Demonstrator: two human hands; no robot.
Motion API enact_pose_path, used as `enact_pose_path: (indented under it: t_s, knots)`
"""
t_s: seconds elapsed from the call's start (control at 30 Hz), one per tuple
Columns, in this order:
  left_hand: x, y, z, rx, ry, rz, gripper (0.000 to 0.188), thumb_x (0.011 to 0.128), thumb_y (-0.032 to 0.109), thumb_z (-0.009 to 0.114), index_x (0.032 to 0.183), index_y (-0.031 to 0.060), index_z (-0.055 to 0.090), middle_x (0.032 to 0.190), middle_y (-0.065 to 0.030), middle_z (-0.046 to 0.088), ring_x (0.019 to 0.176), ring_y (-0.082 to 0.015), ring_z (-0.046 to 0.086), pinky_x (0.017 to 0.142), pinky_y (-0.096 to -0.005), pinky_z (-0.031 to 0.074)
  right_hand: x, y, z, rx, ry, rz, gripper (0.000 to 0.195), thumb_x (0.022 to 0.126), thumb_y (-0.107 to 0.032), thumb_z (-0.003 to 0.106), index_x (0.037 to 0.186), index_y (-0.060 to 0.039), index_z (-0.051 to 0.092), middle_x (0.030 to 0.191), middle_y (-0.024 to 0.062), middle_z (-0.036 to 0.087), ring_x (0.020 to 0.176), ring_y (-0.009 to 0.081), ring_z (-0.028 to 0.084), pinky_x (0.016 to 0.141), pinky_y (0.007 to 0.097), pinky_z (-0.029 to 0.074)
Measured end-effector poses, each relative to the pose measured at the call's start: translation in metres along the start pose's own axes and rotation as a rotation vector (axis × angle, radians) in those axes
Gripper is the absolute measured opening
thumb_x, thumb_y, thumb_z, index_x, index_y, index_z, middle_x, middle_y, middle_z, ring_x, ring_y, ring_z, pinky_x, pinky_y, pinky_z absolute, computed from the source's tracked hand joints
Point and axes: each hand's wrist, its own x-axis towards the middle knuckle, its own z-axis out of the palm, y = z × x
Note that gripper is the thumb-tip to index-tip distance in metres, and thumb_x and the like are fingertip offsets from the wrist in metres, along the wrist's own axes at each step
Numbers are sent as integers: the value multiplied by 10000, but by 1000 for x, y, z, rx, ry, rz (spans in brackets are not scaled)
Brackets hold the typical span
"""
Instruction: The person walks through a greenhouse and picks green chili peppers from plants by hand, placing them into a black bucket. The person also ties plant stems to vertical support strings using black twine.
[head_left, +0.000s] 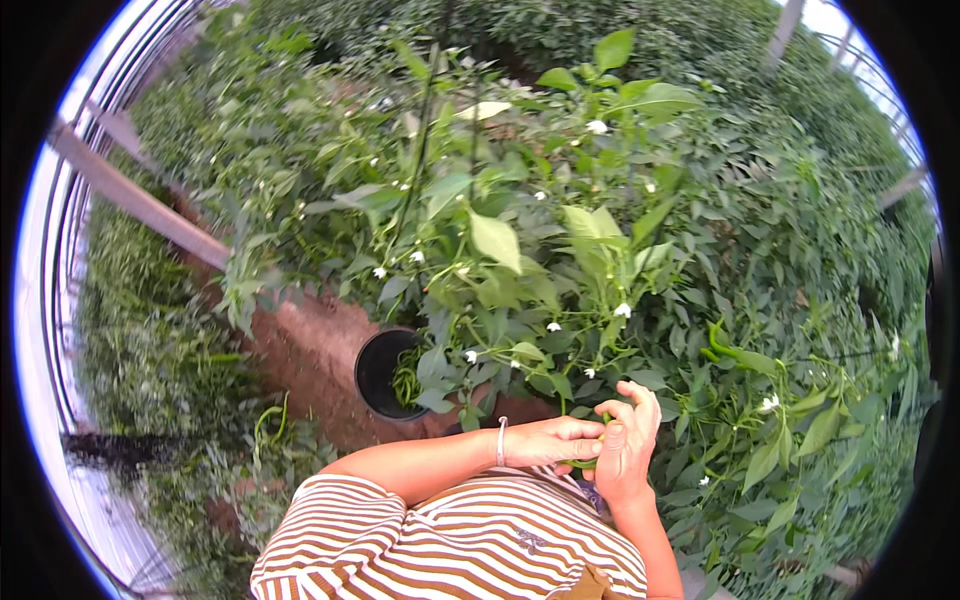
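My left hand (551, 441), with a pale bracelet on its wrist, meets my right hand (630, 450) just in front of my striped shirt. Slender green chili peppers (581, 463) show beneath the left fingers, which are closed around them. Another bit of green pepper (607, 417) sticks up between the right thumb and fingers. The hands overlap, so how many peppers they hold is hidden. Pepper plants (525, 285) with white flowers rise right before me, their leaves close to my right fingertips.
A black bucket (382, 367) with green peppers inside stands on the bare soil path (307, 337), left of my hands. More peppers hang on plants at right (720, 341) and left. A slanting post (150, 202) crosses the left side. Thin dark strings run up among the stems.
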Motion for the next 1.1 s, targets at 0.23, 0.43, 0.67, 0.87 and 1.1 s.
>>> enact_pose_path:
  t_s: [0.23, 0.43, 0.67, 0.87, 1.1]
  knots:
    - [-42, -26, -11, 118, 225, 69, 185, 877, 198, 570, 979, 44, 589, 771, -5, 563, 669, -67, 554, 606, -228, 454, -1, -3, 25, 166, -403, -90, 417, 957, -371, 373, 1005, -21, 593, 1150, 188, 498, 1094, 372, 456, 959, 448, 333]
    - [-126, -46, -38, -44, 617, 168, 209, 904, 213, 523, 1000, 31, 558, 838, -21, 592, 693, -75, 564, 584, -187, 427, 2, -11, 35, 259, -472, -81, 427, 969, -377, 380, 1062, -13, 584, 1159, 174, 501, 1072, 330, 491, 908, 403, 393]
    - [-210, -145, -138, -263, 1564, 238, 383, 887, 339, 588, 1142, 61, 523, 1003, -19, 572, 946, -125, 562, 782, -303, 425, 3, -20, 52, 235, -472, -16, 283, 955, -222, 448, 1026, 8, 597, 1131, 172, 519, 1021, 300, 526, 866, 364, 425]
    - [-270, -188, -207, 153, 1995, -258, 628, 837, 341, 611, 1289, -56, 430, 1315, -222, 463, 1226, -312, 443, 1016, -356, 351, 12, -34, 69, 189, -465, 23, 219, 944, -156, 466, 984, 14, 597, 1114, 143, 545, 1011, 256, 531, 890, 339, 407]
    - [-366, -239, -195, -177, 2607, 104, 286, 856, 218, 605, 1038, -1, 633, 987, -118, 659, 910, -223, 614, 832, -336, 467, 15, -43, 100, 382, -410, 144, 215, 956, -135, 446, 953, 15, 600, 1016, 108, 583, 860, 161, 565, 697, 269, 458]
